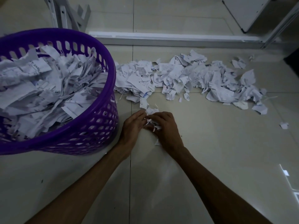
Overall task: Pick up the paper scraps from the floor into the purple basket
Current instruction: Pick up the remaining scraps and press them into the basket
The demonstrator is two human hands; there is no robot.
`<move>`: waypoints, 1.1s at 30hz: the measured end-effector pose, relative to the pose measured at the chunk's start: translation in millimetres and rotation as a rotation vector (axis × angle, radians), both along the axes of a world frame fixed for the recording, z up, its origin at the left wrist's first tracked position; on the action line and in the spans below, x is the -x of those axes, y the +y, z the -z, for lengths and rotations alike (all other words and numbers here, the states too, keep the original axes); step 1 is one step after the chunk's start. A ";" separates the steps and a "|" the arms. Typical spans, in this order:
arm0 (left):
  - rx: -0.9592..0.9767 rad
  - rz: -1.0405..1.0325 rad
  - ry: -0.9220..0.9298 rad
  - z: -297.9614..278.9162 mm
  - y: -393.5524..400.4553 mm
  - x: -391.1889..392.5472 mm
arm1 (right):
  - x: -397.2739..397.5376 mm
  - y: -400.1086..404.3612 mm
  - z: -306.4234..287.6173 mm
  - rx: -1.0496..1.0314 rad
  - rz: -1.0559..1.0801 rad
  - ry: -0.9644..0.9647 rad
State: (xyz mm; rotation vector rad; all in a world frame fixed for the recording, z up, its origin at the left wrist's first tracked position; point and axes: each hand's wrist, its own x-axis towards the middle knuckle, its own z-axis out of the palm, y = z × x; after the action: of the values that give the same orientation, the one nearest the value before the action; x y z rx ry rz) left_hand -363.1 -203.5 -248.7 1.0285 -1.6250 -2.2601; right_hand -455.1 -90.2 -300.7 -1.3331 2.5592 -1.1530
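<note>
No legible text: only faint, unreadable blue and black print on the paper scraps [178, 76].

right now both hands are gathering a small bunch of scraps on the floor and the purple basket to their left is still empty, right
Not quite. The head view shows the purple basket already heaped with paper scraps. The rest holds: the left hand and right hand gather a small bunch of scraps on the floor, with the basket to their left.

Dim room with a pale tiled floor

Glossy floor tiles [210, 151] are reflecting faint light at right; a white metal rail [169, 37] is lying across the floor, grey frame legs [69, 15] standing behind it.
</note>
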 end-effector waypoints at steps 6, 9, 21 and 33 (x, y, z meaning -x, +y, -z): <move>0.096 -0.030 -0.048 0.5 -2.0 -0.1 | 2.4 -4.7 -5.0 -0.046 0.047 0.022; 0.081 -0.005 -0.044 -3.2 -1.5 1.0 | -2.3 -5.8 -7.6 0.046 0.148 -0.114; 0.012 0.055 0.071 -65.1 27.9 16.3 | -8.7 9.8 -104.0 0.621 0.539 -1.144; 0.078 0.007 0.382 -202.0 3.7 5.6 | -20.0 -45.0 -256.1 0.827 0.287 -1.181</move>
State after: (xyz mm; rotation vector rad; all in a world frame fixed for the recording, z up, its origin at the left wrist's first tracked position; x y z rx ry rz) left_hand -368.7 -199.7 -46.7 0.5297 -1.5355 -2.2058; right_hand -435.1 -135.2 -44.6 -0.0461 1.4129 -2.2352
